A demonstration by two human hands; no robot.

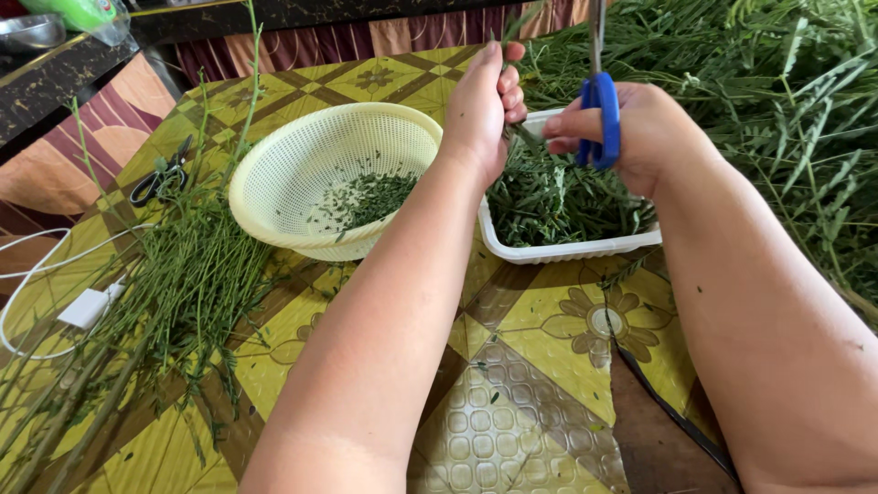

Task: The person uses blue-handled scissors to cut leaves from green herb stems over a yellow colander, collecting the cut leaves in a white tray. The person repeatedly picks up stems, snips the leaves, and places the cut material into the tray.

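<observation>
Gripping a thin leafy stem (514,27), the left hand (483,105) is closed in a fist, held up over the far edge of a white tray (567,249). The right hand (640,133) is closed through the blue handles of scissors (600,117), whose blades point up and run out of the top of the view just beside the stem. Both hands hover above the tray, which is heaped with cut green leaves (558,197).

Left of the tray, touching or nearly touching it, a cream plastic colander (274,174) sits tilted on the surface (540,366), with a thin scatter of small leaf bits inside. The surface is covered in a yellow and brown patterned cloth.

Stripped green stalks (174,293) lie in a loose pile along the left side. A second pair of scissors with black handles (157,180) rests at the pile's far end. A white cable and plug (87,306) lie partly under the stalks. A large heap of leafy branches (777,110) fills the right side behind the right hand.
</observation>
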